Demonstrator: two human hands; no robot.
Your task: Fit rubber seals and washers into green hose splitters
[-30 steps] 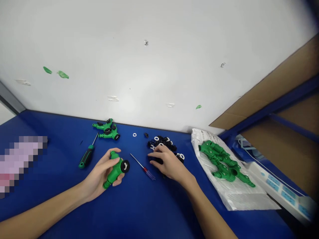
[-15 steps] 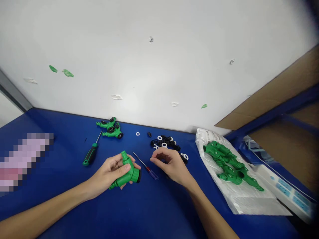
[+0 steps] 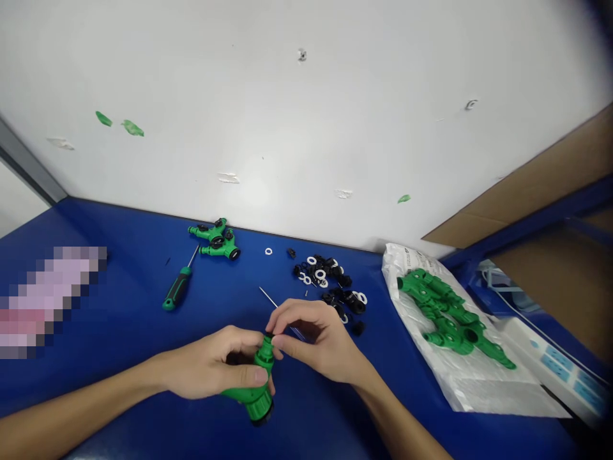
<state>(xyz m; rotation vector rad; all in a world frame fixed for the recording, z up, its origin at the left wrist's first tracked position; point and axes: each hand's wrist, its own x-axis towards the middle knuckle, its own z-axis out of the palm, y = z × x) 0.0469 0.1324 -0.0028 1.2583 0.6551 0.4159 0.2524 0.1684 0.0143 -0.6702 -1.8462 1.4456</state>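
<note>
My left hand (image 3: 211, 363) grips a green plastic hose connector (image 3: 253, 391), which stands upright with a black ring at its lower end. My right hand (image 3: 313, 337) reaches across, its fingertips pinching the connector's top end, where a small black part shows. Under that hand lies a small screwdriver, with only its thin steel shaft (image 3: 268, 297) showing. Farther left, a green-handled screwdriver (image 3: 177, 289) rests on the blue table (image 3: 119, 390). Loose black and white rings (image 3: 320, 271) lie beyond my right hand.
Two green multi-way connectors (image 3: 215, 239) lie by the white wall (image 3: 249, 115). To the right, a white plastic bag (image 3: 483, 377) holds a heap of green connectors. Beyond it is a white power strip (image 3: 560, 370). A pixelated object (image 3: 52, 300) lies at the left.
The connector has turned upright and moved toward me. My right hand has moved left from beside the small screwdriver, now covering its handle, and taken the connector's top end.
</note>
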